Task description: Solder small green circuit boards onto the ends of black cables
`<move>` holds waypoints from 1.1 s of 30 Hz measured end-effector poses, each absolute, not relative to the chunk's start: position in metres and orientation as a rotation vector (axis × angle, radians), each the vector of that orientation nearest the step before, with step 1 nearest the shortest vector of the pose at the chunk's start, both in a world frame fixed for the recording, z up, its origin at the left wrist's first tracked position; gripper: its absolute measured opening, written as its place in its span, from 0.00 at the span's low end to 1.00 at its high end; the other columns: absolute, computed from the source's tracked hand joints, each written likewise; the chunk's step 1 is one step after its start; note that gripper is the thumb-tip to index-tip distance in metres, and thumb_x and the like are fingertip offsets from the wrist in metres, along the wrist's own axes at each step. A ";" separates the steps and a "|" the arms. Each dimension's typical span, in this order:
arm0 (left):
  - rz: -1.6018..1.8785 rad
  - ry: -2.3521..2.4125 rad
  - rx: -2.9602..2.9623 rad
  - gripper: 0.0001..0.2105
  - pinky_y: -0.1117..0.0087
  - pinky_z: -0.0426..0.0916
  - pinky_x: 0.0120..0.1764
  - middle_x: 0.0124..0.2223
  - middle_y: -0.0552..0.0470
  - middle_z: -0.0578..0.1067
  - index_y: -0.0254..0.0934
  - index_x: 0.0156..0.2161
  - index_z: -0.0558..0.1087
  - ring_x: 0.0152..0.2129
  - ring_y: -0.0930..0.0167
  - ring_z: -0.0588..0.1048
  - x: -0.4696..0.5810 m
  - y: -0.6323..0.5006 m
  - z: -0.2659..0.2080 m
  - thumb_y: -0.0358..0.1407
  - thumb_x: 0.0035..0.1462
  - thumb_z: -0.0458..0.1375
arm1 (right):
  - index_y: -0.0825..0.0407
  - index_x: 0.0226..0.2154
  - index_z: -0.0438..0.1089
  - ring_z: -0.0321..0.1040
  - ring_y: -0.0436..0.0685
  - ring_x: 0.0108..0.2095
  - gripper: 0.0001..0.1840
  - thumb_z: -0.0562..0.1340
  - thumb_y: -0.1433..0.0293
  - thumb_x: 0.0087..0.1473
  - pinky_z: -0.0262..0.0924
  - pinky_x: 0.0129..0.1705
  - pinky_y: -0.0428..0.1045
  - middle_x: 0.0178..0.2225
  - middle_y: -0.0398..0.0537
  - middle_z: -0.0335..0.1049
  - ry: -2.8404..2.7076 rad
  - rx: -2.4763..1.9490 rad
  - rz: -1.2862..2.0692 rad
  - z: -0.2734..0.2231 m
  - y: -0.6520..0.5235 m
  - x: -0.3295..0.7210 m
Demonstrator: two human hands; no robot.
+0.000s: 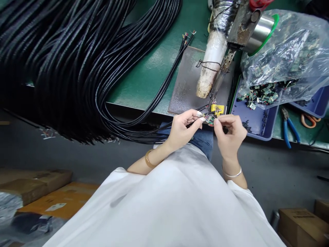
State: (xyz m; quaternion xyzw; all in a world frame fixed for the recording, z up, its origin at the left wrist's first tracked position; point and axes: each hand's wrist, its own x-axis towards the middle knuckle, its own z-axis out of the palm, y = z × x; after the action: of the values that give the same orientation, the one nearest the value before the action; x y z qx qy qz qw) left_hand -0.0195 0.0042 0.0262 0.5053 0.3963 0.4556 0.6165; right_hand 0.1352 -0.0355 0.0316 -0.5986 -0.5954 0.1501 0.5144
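My left hand [183, 128] pinches the stripped end of a black cable, its thin coloured wires showing at the fingertips. Between both hands is a small green circuit board [210, 120], which my right hand [229, 132] grips at its right side with thumb and forefinger. The wire ends meet or nearly touch the board; I cannot tell whether they are joined. Just beyond the fingers sits a yellow block [217, 109] on the edge of a dark board [189, 82]. Above it the metal tip of a soldering fixture [222, 73] points down beside a white tube [208, 75].
A big bundle of black cables [69, 61] covers the left of the green table [136, 82]. To the right are a purple tray [267, 132] with small boards, a plastic bag [285, 51], a solder spool [259, 32], blue-handled pliers [289, 127] and orange-handled scissors [309, 120]. Cardboard boxes [303, 224] stand below.
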 end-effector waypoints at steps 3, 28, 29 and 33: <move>1.057 0.845 1.048 0.06 0.80 0.68 0.27 0.23 0.57 0.74 0.34 0.36 0.71 0.18 0.81 0.71 -0.023 0.003 0.028 0.36 0.59 0.61 | 0.48 0.33 0.68 0.73 0.50 0.32 0.04 0.66 0.70 0.57 0.70 0.36 0.47 0.30 0.40 0.74 -1.449 -1.413 0.285 0.022 -0.044 0.127; 0.872 0.791 1.001 0.13 0.81 0.59 0.17 0.22 0.56 0.74 0.33 0.35 0.71 0.12 0.83 0.64 -0.024 0.003 0.025 0.41 0.55 0.65 | 0.45 0.49 0.77 0.74 0.49 0.25 0.15 0.60 0.69 0.62 0.69 0.31 0.46 0.36 0.45 0.82 -1.734 -1.523 0.283 0.030 -0.058 0.140; 0.861 0.793 0.993 0.14 0.81 0.57 0.16 0.23 0.56 0.74 0.33 0.35 0.71 0.12 0.83 0.63 -0.024 0.003 0.024 0.42 0.55 0.65 | 0.45 0.50 0.76 0.73 0.49 0.25 0.16 0.60 0.69 0.62 0.69 0.31 0.46 0.36 0.45 0.82 -1.753 -1.521 0.265 0.029 -0.058 0.140; 0.832 0.810 0.983 0.14 0.81 0.57 0.14 0.23 0.55 0.74 0.33 0.36 0.70 0.11 0.83 0.63 -0.025 0.002 0.023 0.43 0.56 0.64 | 0.47 0.53 0.74 0.67 0.47 0.21 0.18 0.60 0.71 0.61 0.64 0.29 0.45 0.27 0.42 0.79 -1.894 -1.449 0.167 0.027 -0.059 0.139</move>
State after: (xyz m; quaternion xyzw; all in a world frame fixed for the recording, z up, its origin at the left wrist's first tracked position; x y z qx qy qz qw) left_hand -0.0246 0.0022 0.0229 0.4455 0.3671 0.3771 0.7243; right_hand 0.1389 -0.0593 0.0271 -0.5637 -0.7371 0.0651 0.3669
